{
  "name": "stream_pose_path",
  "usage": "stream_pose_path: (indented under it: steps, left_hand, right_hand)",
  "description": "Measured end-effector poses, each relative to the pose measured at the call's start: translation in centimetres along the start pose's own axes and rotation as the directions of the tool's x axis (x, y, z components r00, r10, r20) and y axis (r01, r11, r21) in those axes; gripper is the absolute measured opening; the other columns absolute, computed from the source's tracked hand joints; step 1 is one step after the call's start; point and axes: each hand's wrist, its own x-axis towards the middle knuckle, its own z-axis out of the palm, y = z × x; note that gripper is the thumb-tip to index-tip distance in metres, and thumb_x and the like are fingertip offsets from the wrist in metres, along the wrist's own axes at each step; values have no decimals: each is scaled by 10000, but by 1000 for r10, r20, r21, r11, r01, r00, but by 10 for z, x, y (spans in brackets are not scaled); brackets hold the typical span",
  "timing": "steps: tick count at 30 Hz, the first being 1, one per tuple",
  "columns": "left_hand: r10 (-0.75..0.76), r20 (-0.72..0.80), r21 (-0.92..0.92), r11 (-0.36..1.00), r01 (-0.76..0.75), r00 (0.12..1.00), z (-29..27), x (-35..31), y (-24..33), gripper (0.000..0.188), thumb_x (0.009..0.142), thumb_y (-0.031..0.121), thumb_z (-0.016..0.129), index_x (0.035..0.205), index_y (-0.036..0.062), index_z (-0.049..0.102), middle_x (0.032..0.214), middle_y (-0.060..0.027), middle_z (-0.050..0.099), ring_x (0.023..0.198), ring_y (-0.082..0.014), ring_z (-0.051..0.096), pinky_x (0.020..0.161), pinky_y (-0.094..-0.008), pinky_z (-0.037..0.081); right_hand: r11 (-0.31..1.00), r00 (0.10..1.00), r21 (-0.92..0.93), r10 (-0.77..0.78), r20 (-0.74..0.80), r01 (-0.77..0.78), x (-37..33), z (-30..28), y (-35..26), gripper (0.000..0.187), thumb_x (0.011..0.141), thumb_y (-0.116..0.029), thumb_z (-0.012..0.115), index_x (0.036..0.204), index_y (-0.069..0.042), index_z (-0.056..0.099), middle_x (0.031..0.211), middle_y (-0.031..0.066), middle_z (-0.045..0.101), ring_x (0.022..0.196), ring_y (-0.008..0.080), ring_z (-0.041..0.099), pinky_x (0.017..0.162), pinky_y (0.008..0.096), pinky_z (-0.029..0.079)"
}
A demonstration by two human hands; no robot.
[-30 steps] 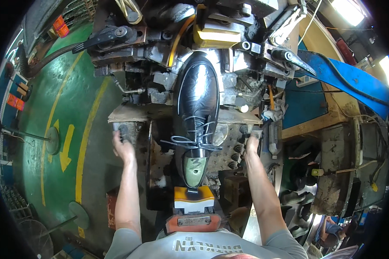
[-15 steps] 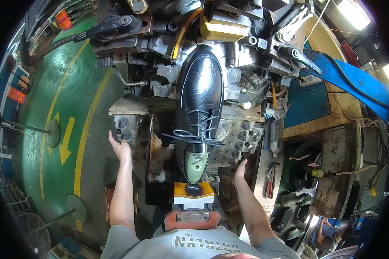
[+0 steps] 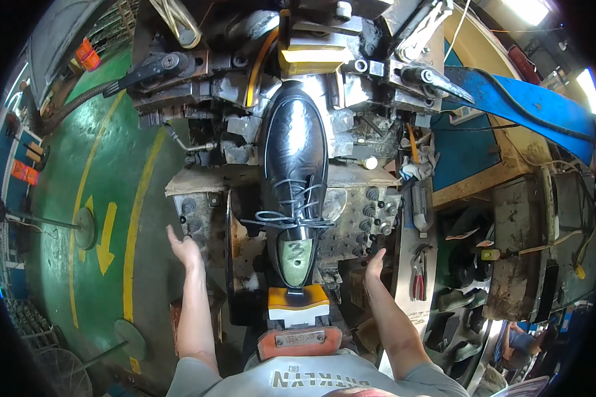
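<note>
A black leather lace-up shoe (image 3: 295, 142) sits toe away from me in a machine, its laces tied in a bow. Inside its opening shows the green top of a shoe last (image 3: 297, 259), with a small hole. Behind its heel is an orange and white heel pad (image 3: 299, 299). To the left, my left hand (image 3: 186, 250) is open beside the knobs of the control panel (image 3: 202, 206), fingers stretched out. At the panel's right end, my right hand (image 3: 375, 266) is open with a digit extended; its other fingers are mostly hidden. I see nothing held in either hand.
Over the shoe's toe hangs a yellow pad (image 3: 314, 58) among metal clamps. Red-handled pliers (image 3: 418, 274) lie on a ledge at my right, near a grey glove (image 3: 420, 167). A blue arm (image 3: 523, 109) juts out at upper right. Green floor (image 3: 102, 178) stretches along the left.
The whole view has shifted slightly, so the machine's upper part appears lower and farther left. Both hands stay beside the panel. The shoe keeps its place in the machine.
</note>
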Motion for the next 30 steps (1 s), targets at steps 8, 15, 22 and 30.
stream_pose_path:
  steps: [8, 15, 22, 30]
  left_hand:
    - [390, 216, -227, 912, -342, 895, 9, -78, 116, 605, 799, -116, 409, 1393, -1, 429, 1452, -132, 435, 1369, -254, 375, 1159, -383, 239]
    - [79, 709, -481, 780, 399, 700, 51, -148, 163, 361, 1040, 237, 389, 1259, -15, 528, 1131, -82, 603, 1041, -144, 553, 956, -301, 423]
    - [195, 625, -118, 981, -156, 756, 17, -158, 43, 408, 918, 171, 647, 1238, -41, 508, 1108, -153, 622, 1068, -199, 582, 917, -330, 468]
    - [-124, 984, 123, 992, 16, 126, -46, -247, -9, 581, 808, 157, 762, 1271, -33, 468, 1082, -134, 630, 1012, -225, 608, 917, -342, 479]
  right_hand:
    - [808, 794, 331, -568, 217, 487, -163, 49, -125, 341, 1045, -264, 392, 1118, -7, 603, 850, 37, 584, 746, 89, 521, 682, 241, 446]
    - [761, 584, 394, -649, 488, 516, -264, 106, -194, 349, 1040, -287, 417, 1098, -1, 608, 925, 49, 623, 843, 138, 556, 801, 275, 444]
    - [855, 654, 499, -460, 601, 142, -242, 70, -169, 462, 1056, -357, 341, 1143, 26, 584, 902, 60, 623, 780, 123, 588, 720, 266, 505]
    - [917, 811, 389, -292, 506, 88, -193, 7, -99, 489, 1044, -413, 355, 1145, 15, 567, 892, 66, 610, 746, 125, 589, 685, 268, 513]
